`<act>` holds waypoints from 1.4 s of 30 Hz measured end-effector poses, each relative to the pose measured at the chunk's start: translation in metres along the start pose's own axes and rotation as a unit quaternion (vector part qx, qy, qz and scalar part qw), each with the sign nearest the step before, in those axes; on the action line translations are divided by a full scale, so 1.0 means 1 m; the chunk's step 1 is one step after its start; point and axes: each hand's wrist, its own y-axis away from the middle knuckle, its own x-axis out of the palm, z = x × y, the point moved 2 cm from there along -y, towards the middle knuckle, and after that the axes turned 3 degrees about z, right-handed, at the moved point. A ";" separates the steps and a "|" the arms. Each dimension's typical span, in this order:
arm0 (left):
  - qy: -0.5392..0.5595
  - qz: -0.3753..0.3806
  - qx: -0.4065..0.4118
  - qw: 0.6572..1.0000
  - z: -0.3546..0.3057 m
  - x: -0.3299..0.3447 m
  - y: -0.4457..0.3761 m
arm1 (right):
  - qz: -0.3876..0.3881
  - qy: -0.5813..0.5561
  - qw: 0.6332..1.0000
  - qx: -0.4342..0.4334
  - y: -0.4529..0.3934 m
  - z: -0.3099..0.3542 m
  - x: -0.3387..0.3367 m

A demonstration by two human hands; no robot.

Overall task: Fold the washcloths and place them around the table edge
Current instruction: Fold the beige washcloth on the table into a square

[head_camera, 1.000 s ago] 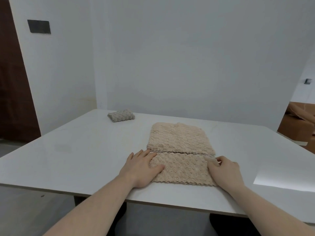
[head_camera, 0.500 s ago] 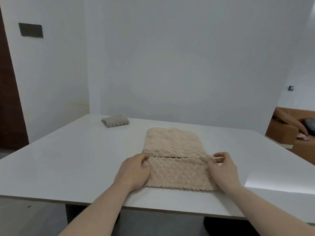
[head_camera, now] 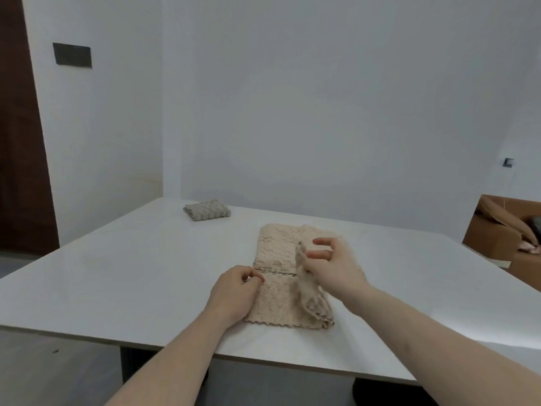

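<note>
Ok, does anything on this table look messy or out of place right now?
Only the mid-fold disorder: the right hand pinches the beige washcloth's right edge, lifted and bunched, while the left hand pins the other side. The grey washcloth sits neatly folded near the table's far edge.

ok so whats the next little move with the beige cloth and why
Probably carry the lifted right edge across to the left side and lay it flat. The right hand pinches that edge of the beige washcloth, raised and partly turned over, while the left hand holds the left edge down on the table.
</note>
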 end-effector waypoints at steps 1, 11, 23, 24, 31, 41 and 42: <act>0.003 0.002 0.002 1.000 0.000 0.000 0.000 | 0.021 -0.001 1.000 -0.001 0.001 -0.003 0.009; 0.008 0.012 0.028 0.999 -0.001 -0.001 0.000 | -0.099 0.093 0.977 -0.163 0.018 -0.046 0.005; 0.016 -0.049 0.012 0.999 0.001 -0.002 -0.001 | 0.042 0.226 0.963 -0.141 0.005 -0.083 0.006; -0.013 -0.055 0.016 0.998 0.001 -0.001 -0.001 | 0.055 0.253 0.956 -0.141 0.005 -0.084 0.007; 0.018 -0.036 0.078 0.996 -0.001 0.002 0.001 | 0.120 0.384 0.907 -0.129 0.006 -0.086 0.016; -0.267 0.138 0.097 0.949 -0.008 0.017 0.007 | 0.149 0.423 0.890 -0.087 0.002 -0.091 0.019; -0.284 0.148 0.085 0.943 -0.008 0.019 0.008 | 0.151 0.422 0.890 -0.086 0.002 -0.091 0.019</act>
